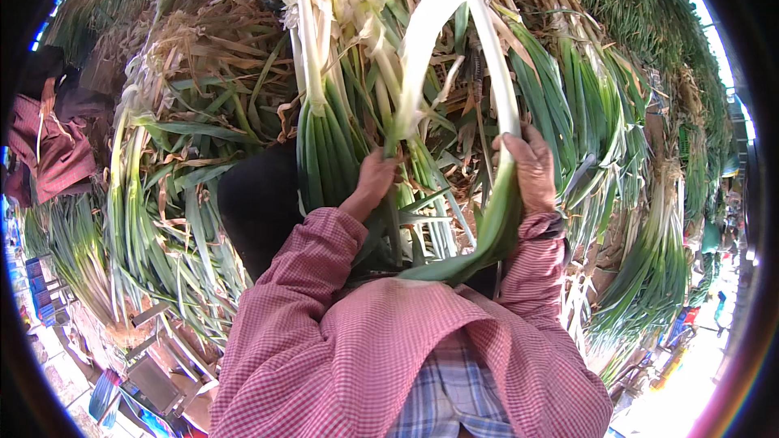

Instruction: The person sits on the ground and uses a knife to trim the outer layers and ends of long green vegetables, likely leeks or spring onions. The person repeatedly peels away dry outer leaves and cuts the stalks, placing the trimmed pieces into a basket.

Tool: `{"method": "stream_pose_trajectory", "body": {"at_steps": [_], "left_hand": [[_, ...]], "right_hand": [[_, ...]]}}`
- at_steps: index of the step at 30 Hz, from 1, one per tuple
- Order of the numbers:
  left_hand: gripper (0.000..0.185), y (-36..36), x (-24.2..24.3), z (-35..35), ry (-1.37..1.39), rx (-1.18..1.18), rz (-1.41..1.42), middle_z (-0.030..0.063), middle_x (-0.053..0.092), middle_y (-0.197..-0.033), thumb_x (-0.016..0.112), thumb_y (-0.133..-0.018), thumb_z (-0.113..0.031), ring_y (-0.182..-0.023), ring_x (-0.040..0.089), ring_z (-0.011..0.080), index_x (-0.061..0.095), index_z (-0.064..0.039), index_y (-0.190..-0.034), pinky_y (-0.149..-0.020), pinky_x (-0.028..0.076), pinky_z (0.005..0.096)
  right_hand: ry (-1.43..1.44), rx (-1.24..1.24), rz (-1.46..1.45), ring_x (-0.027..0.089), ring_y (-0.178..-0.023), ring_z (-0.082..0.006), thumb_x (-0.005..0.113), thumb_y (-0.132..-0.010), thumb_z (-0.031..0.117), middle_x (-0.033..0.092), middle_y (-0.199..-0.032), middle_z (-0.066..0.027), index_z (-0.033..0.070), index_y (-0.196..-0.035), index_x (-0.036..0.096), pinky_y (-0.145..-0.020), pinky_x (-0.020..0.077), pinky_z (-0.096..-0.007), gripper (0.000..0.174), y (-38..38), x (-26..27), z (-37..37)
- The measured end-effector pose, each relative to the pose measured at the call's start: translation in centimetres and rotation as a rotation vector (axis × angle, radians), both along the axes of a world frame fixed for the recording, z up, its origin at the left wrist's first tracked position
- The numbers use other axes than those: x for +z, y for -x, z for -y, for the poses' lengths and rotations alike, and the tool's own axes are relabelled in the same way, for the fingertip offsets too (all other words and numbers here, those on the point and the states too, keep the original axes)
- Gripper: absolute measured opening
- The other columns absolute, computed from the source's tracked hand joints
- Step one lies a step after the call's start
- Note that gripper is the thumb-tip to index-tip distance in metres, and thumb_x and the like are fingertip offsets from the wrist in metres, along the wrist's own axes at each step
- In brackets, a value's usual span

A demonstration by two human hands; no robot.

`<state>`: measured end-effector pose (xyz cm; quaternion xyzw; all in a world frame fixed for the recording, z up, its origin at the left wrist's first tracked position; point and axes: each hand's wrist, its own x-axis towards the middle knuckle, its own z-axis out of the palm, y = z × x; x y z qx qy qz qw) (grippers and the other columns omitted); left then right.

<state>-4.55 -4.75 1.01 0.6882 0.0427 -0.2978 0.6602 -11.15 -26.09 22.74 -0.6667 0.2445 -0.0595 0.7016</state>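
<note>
My left hand (372,179) is closed around the green end of a broad whitish layer (420,48) of a long green onion. The thick white stalk (492,55) of a long green onion runs down into my right hand (530,164), whose fingers wrap it where it turns green. Stalk and layer come together at the top, over brightly lit. Green leaves (471,264) hang from my right hand and curve across the front of my checked jacket. Beside my left hand lies a bunch of trimmed green onions (319,128), white ends away from me.
A heap of dry husks and leaves (225,55) spreads behind on the left. More onion bunches lie at right (578,67), (651,243) and left (131,164). A dark rounded object (258,207) is near my left forearm. A metal-framed stool (155,383) stands lower left. Another person's checked sleeve (52,146) shows at far left.
</note>
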Motion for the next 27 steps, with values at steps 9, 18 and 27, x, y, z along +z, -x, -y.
{"method": "stream_pose_trajectory", "body": {"at_steps": [9,18,27], "left_hand": [[0.068,-5.3,8.5,-5.1,-0.753,0.33,0.992,0.0199,0.055,-0.125,0.072,-0.083,-0.029,-0.12,0.05,0.0374,0.042,0.002,-0.136,-0.101,0.041,0.0427],[0.077,-10.0,5.4,-7.1,-0.289,0.103,0.306,0.0197,0.061,-0.12,0.082,-0.071,-0.037,-0.108,0.06,0.0304,0.05,-0.003,-0.133,-0.09,0.048,0.0407],[0.084,-8.4,5.0,-6.4,-0.735,0.204,0.449,0.0228,0.052,-0.121,0.078,-0.062,-0.042,-0.115,0.051,0.0364,0.048,0.002,-0.127,-0.098,0.043,0.0442]], "right_hand": [[0.778,0.086,-0.049,0.066,-0.085,-0.0414,0.064,-0.084,0.033,0.067,-0.09,-0.0254,-0.004,-0.109,0.06,-0.073,0.0521,-0.0429,0.045,-8.8,-14.3,-2.2],[1.248,-0.067,-0.126,0.061,-0.102,-0.04,0.067,-0.081,0.046,0.063,-0.114,-0.0192,0.009,-0.128,0.055,-0.086,0.0495,-0.0473,0.061,-9.0,-32.7,-4.5],[0.411,0.132,-0.18,0.062,-0.091,-0.0304,0.07,-0.082,0.043,0.064,-0.109,-0.0189,-0.008,-0.127,0.049,-0.082,0.0494,-0.0395,0.072,-10.8,-31.9,-3.0]]}}
